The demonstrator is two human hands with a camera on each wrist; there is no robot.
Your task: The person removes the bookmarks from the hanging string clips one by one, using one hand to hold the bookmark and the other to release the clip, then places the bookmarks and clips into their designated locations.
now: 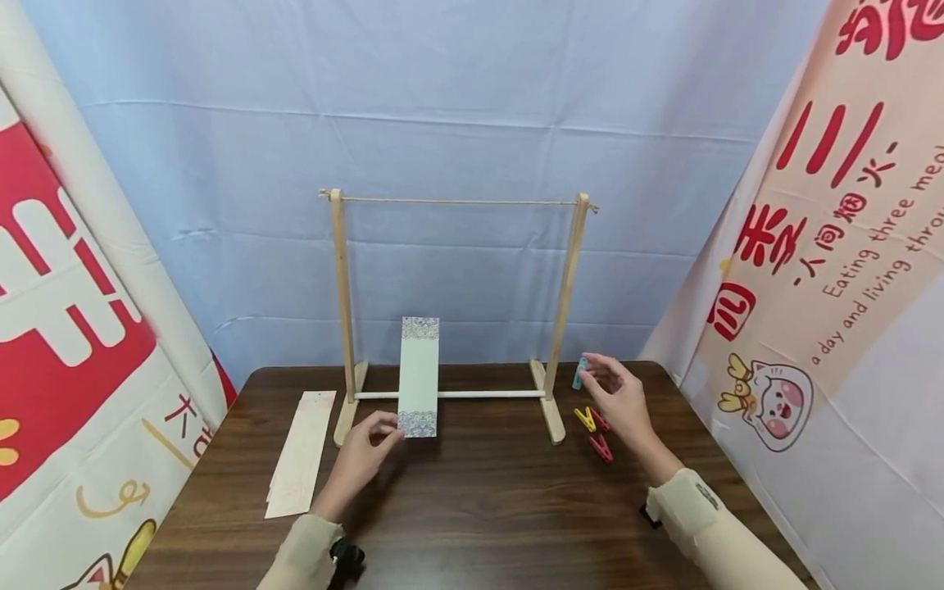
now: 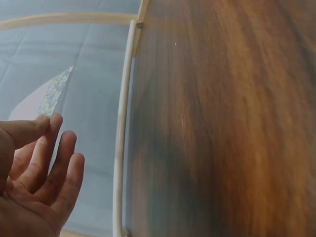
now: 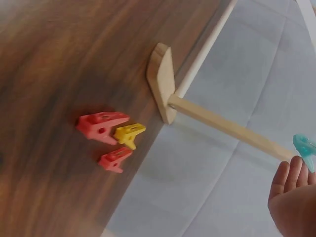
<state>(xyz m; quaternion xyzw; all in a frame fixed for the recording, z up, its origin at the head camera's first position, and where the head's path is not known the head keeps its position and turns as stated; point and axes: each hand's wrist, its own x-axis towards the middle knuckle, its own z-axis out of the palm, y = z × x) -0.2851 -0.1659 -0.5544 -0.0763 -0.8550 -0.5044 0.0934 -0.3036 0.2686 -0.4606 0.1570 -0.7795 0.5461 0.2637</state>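
My left hand (image 1: 363, 452) pinches the lower left corner of a pale green card (image 1: 419, 373) with patterned blue bands at both ends, held upright before the wooden frame. In the left wrist view, thumb and forefinger meet at the card's patterned corner (image 2: 55, 93). On the right, my right hand (image 1: 619, 401) pinches a teal clothespin (image 1: 579, 373) between thumb and fingers, above the table. The right wrist view shows this clothespin only partly, at its edge. Below that hand lie a yellow clothespin (image 3: 130, 134) and two red clothespins (image 3: 102, 125).
A wooden frame (image 1: 342, 295) stands at the back of the table (image 1: 501, 524), with a string (image 1: 457, 201) across its top and a white rod (image 1: 490, 394) low between its feet. Pale wooden strips (image 1: 302, 455) lie stacked at left. Printed cloths hang on both sides.
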